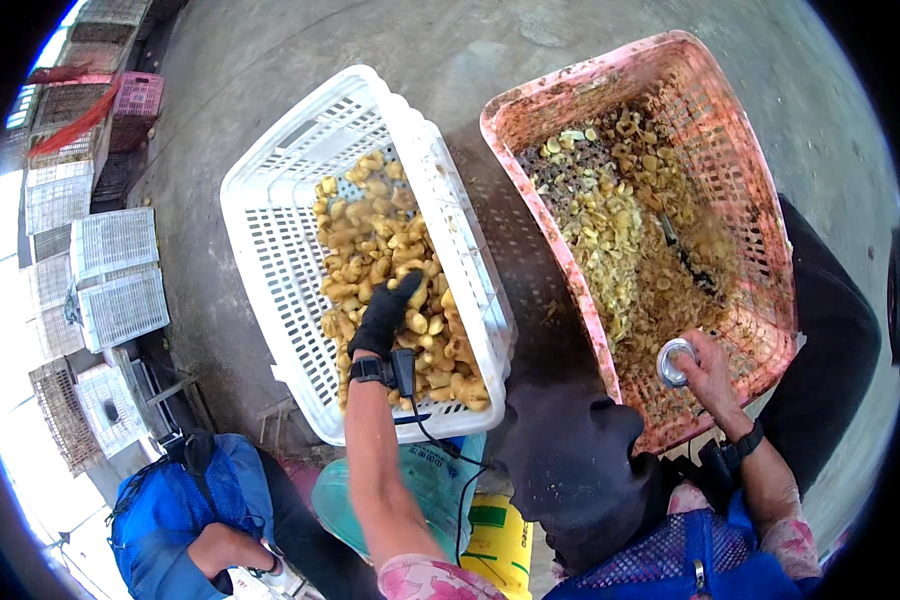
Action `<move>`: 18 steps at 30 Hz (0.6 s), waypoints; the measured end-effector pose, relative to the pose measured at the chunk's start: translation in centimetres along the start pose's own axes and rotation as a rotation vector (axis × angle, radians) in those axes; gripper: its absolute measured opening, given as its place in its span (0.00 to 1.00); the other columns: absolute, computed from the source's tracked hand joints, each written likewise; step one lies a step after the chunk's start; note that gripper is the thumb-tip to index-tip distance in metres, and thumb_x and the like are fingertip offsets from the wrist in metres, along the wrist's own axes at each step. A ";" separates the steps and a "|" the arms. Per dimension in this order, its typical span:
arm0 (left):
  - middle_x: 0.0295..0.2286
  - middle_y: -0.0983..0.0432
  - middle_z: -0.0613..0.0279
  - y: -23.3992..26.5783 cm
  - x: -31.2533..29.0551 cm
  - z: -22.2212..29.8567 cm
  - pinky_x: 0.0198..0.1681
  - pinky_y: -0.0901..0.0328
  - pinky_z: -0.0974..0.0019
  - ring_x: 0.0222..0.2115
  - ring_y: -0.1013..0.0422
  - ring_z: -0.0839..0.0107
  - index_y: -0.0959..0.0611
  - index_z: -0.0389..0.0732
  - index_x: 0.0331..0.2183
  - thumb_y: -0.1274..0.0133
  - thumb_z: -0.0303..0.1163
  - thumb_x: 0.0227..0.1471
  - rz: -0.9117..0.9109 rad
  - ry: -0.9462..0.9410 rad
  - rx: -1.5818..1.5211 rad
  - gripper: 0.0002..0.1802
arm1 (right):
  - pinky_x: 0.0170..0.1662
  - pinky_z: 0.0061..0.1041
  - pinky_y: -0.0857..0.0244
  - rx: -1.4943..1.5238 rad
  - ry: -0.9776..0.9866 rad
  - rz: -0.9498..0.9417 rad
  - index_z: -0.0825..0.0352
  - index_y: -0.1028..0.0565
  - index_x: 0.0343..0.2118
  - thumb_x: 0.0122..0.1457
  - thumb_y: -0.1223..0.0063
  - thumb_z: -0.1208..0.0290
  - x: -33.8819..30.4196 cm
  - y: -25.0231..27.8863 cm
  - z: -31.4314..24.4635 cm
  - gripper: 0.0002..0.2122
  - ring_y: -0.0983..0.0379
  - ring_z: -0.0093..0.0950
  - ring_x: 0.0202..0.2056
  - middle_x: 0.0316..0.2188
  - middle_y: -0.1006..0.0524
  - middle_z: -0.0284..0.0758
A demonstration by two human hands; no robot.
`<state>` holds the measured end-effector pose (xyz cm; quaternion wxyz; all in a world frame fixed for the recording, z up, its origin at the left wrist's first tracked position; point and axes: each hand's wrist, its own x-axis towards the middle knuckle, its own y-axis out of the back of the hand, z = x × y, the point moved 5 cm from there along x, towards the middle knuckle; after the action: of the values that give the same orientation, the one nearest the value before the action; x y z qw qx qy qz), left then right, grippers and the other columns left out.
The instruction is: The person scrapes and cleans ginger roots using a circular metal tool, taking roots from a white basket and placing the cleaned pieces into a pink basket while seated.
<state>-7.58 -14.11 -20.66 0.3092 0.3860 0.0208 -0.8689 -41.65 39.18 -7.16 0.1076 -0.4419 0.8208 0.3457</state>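
At centre, the gloved left hand point(382, 312) touches ginger point(375, 255) in a white crate point(410, 125), its grip unclear; lower right, the right hand point(710, 375) clasps a round metal object point(675, 364).

2 arms point(382, 455) extend forward: the black-gloved left hand point(381, 320) is down inside the white basket point(440, 190); the bare right hand point(708, 376), fingers curled, is right of that basket.

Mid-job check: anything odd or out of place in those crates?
Yes: a slim dark object lies among the pale scraps in the pink crate, unlike everything around it. I can't tell what it is.
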 end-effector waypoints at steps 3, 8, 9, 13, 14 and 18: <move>0.57 0.16 0.55 0.6 -2.3 1.3 0.66 0.29 0.60 0.59 0.21 0.63 0.21 0.34 0.67 0.48 0.39 0.78 0.057 -0.018 -0.506 0.25 | 0.40 0.33 0.30 0.018 -0.004 0.003 0.69 0.21 0.39 0.63 0.38 0.60 -0.2 0.0 -1.9 0.14 0.24 0.30 0.34 0.30 0.22 0.36; 0.61 0.20 0.49 0.4 -7.8 8.1 0.68 0.29 0.40 0.59 0.22 0.46 0.29 0.40 0.71 0.56 0.63 0.76 -0.304 -0.291 -1.018 0.41 | 0.41 0.33 0.28 -0.034 0.023 -0.014 0.68 0.20 0.42 0.66 0.38 0.66 -0.7 -0.1 -1.0 0.10 0.22 0.28 0.35 0.32 0.20 0.36; 0.60 0.19 0.50 -0.2 -8.6 9.6 0.68 0.29 0.41 0.58 0.21 0.46 0.28 0.40 0.71 0.54 0.62 0.75 -0.322 -0.302 -1.067 0.41 | 0.41 0.32 0.28 -0.026 0.030 0.004 0.68 0.20 0.42 0.65 0.38 0.66 -0.8 0.0 -0.6 0.10 0.23 0.28 0.35 0.32 0.20 0.36; 0.55 0.16 0.54 3.8 -14.0 9.4 0.58 0.20 0.57 0.55 0.18 0.59 0.31 0.42 0.75 0.38 0.34 0.69 0.085 -0.418 -0.431 0.38 | 0.42 0.33 0.29 0.043 0.136 0.020 0.69 0.20 0.42 0.66 0.38 0.67 0.1 -1.2 -1.2 0.10 0.23 0.28 0.36 0.33 0.20 0.35; 0.54 0.15 0.56 2.4 -14.5 10.6 0.57 0.20 0.58 0.54 0.18 0.59 0.31 0.43 0.75 0.38 0.34 0.68 -0.015 -0.400 -0.643 0.39 | 0.40 0.30 0.29 0.156 0.079 0.003 0.68 0.20 0.42 0.67 0.38 0.68 0.2 -1.3 -0.6 0.09 0.24 0.26 0.35 0.33 0.20 0.33; 0.52 0.14 0.58 -1.9 -19.1 14.9 0.51 0.19 0.61 0.54 0.17 0.58 0.25 0.41 0.70 0.38 0.34 0.66 -0.196 -0.384 -0.961 0.34 | 0.30 0.21 0.34 0.593 -0.109 -0.083 0.65 0.19 0.45 0.70 0.39 0.72 0.4 -1.1 0.0 0.05 0.25 0.17 0.30 0.33 0.19 0.28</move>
<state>-8.66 -6.75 2.41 0.3667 0.0309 0.3961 -0.8412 -41.07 38.47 -7.85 0.2897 -0.4054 0.8601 0.1096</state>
